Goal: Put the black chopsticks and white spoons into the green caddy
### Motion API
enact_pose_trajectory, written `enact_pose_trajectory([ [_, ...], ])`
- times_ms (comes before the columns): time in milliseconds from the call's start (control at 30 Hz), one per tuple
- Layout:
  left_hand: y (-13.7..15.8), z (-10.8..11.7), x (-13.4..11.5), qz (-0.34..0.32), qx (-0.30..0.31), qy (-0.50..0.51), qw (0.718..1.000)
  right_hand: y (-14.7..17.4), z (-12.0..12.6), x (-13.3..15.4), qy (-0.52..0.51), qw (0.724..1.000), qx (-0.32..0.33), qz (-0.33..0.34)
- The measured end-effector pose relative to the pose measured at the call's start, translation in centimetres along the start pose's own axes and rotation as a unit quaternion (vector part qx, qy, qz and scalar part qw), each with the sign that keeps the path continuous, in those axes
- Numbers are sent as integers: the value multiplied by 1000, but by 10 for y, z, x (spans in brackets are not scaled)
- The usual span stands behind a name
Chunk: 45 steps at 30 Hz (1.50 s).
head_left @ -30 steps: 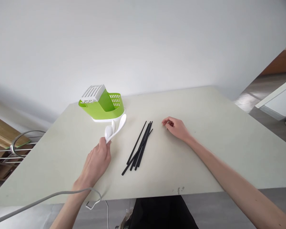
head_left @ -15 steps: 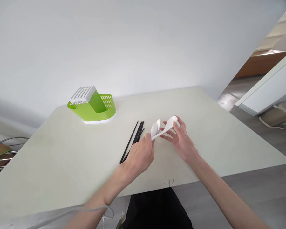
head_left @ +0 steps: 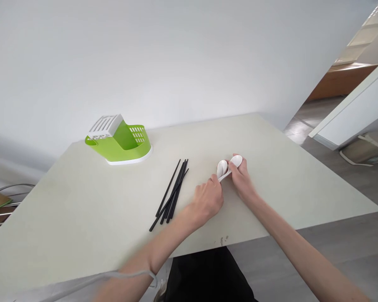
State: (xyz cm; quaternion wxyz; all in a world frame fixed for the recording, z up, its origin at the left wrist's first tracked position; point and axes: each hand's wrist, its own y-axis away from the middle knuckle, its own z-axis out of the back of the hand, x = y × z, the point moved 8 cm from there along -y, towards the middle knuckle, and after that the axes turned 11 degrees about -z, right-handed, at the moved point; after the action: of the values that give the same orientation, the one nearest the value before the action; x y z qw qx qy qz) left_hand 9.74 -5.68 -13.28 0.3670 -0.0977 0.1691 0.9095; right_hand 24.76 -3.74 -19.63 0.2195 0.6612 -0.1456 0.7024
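Note:
My left hand [head_left: 209, 196] is closed around the handle ends of white soup spoons, whose bowls point away from me. One spoon [head_left: 237, 160] runs across to my right hand [head_left: 242, 180], with fingers closed around its bowl end. Beside it, to the left, is another white spoon bowl [head_left: 220, 169]; it looks doubled, and I cannot tell how many spoons are stacked there. Several black chopsticks [head_left: 173, 191] lie in a loose bunch on the table, left of my left hand, one crossing over the others.
A green and white cutlery holder [head_left: 122, 147] stands at the back left of the pale table [head_left: 82, 201], near the wall. A grey cable [head_left: 126, 274] hangs by my left forearm. Left of the table is a metal rack [head_left: 6, 203].
Both hands have shifted right with the spoons, uncovering the lower ends of the chopsticks. The fingers of my right hand have closed in around the spoon.

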Motion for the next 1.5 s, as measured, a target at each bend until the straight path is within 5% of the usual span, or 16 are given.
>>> enact_pose_trajectory([
  [133,-4,-6,-3,5,-2,-23,1000,-8,-3,-1,60,998,-1,-31],
  [500,-12,-16,-7,21,-16,-109,994,4,-34,24,198,975,50,84],
  [1033,5,1,6,12,-14,-94,995,0,-26,24,177,975,11,132],
  [1133,12,30,26,0,-58,-78,995,2,-22,25,165,979,8,120],
  [1200,18,70,47,-20,-153,-85,984,3,-19,26,145,984,1,107],
  [1367,62,191,126,-19,-437,-175,882,4,-12,25,109,991,-23,79],
  [1500,96,231,195,21,-491,-214,844,4,-11,23,107,991,-36,77],
])
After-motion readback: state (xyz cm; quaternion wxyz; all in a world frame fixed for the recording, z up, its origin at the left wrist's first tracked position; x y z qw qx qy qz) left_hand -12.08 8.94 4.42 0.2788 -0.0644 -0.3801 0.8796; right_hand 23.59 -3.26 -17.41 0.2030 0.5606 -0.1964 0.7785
